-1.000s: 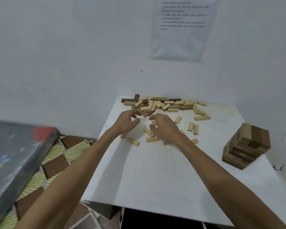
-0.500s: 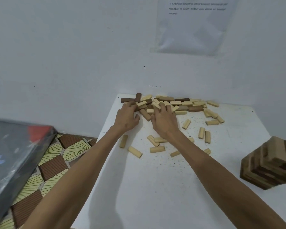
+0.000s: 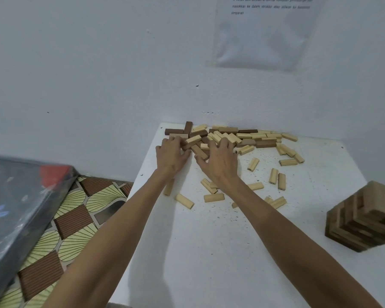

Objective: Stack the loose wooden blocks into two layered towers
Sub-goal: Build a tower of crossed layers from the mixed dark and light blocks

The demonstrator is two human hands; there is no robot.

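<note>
Your left hand [image 3: 171, 157] and right hand [image 3: 223, 162] curl into the block pile [image 3: 242, 137] — whether gripping anything, I cannot tell. They seem light, stiff, smooth — pinch the long sides.

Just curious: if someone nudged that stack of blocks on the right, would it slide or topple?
Likely it would shed blocks rather than slide whole: the stack looks built of separate crossed layers. It looks squat and wide, so toppling outright seems unlikely.
</note>
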